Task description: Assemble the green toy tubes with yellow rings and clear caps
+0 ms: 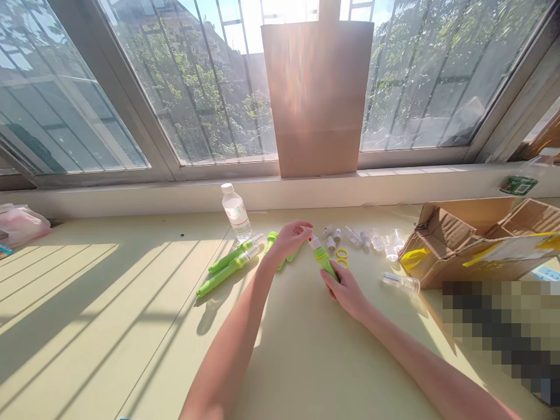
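Observation:
My right hand [343, 289] is wrapped round a green handle [324, 263] that points up and away from me. A yellow ring and a white piece with a red tip top this handle. Close by the red tip is my left hand [292, 240], its fingers curved and apart; whether it touches the tip I cannot tell. More green handles [221, 280] with clear tubes on their ends lie to the left. Partly behind my left hand are further green pieces [271, 239]. Small white-and-grey parts [331, 244] and yellow rings [342, 254] lie just beyond the held handle.
A water bottle [236, 213] stands at the back. Several clear plastic tubes [391, 248] are at the right, one clear tube [400, 282] lying nearer me, beside a cardboard box [464, 256]. A cardboard sheet [319, 105] leans on the window. A plastic bag [21, 224] sits far left.

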Demonstrator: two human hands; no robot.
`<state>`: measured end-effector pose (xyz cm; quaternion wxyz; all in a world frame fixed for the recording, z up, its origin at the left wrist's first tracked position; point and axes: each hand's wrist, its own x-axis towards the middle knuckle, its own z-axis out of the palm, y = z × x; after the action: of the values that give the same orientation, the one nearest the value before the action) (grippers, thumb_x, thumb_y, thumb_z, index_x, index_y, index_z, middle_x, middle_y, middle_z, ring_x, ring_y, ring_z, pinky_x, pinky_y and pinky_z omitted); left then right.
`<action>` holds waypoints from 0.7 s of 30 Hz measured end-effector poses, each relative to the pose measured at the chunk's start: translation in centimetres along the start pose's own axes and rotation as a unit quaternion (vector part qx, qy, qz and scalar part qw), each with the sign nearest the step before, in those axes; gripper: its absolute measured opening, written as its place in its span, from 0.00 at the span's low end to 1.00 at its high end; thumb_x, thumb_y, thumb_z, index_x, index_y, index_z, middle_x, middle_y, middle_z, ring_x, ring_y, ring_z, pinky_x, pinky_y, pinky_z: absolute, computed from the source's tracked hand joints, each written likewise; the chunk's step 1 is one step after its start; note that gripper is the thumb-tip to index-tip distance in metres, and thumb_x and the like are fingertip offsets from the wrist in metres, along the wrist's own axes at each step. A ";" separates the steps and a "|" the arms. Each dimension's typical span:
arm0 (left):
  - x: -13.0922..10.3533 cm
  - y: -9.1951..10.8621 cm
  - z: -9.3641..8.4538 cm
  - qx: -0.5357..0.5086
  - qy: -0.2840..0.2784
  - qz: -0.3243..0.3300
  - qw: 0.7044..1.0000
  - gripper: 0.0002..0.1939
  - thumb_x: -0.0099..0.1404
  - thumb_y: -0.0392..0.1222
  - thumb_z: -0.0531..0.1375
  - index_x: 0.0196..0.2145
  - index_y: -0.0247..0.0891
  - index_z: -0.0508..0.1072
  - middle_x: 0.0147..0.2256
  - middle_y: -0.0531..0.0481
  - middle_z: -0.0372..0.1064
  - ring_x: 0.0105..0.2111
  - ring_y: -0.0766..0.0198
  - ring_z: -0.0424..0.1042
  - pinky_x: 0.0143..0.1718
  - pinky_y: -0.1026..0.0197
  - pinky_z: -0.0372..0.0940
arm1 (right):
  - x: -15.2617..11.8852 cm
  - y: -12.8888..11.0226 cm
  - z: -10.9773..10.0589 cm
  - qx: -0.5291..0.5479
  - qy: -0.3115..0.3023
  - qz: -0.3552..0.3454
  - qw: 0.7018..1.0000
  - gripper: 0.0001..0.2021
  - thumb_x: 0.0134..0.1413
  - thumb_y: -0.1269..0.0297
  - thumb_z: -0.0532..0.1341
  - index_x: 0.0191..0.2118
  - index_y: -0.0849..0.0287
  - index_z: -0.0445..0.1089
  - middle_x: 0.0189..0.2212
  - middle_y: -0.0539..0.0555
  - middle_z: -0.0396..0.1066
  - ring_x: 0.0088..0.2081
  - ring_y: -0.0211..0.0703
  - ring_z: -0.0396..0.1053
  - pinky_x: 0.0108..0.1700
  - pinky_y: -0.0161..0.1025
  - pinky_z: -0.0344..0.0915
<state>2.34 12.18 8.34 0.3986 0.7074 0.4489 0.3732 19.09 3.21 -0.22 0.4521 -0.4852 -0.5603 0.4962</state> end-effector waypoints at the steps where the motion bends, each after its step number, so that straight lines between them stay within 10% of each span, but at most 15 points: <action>1: -0.1 0.2 0.0 0.018 -0.006 0.001 1.000 0.18 0.61 0.53 0.61 0.43 0.38 0.78 0.33 0.48 0.74 0.36 0.60 0.73 0.38 0.61 0.65 | 0.0 0.0 0.0 0.000 0.002 0.002 1.000 0.16 0.58 0.48 0.59 0.31 0.53 0.58 0.20 0.41 0.53 0.19 0.34 0.54 0.23 0.35 0.53; 16: -0.2 0.3 1.8 0.029 -0.026 -0.037 0.999 0.26 0.58 0.55 0.66 0.51 0.39 0.74 0.38 0.48 0.75 0.39 0.60 0.73 0.37 0.61 0.66 | 0.1 0.3 -0.1 0.022 0.048 0.043 0.998 0.17 0.54 0.51 0.61 0.45 0.55 0.66 0.20 0.41 0.57 0.19 0.35 0.57 0.22 0.36 0.55; 21: 0.1 -1.3 3.5 0.025 -0.012 -0.020 0.999 0.23 0.71 0.60 0.49 0.49 0.42 0.71 0.35 0.49 0.74 0.38 0.60 0.75 0.39 0.59 0.68 | 0.0 -0.1 0.1 0.069 0.075 0.022 0.995 0.18 0.55 0.47 0.60 0.43 0.55 0.65 0.20 0.43 0.61 0.18 0.35 0.59 0.20 0.35 0.57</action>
<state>5.08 11.83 5.81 0.3931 0.7127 0.4671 0.3454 19.04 3.20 -0.16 0.5143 -0.5011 -0.4785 0.5053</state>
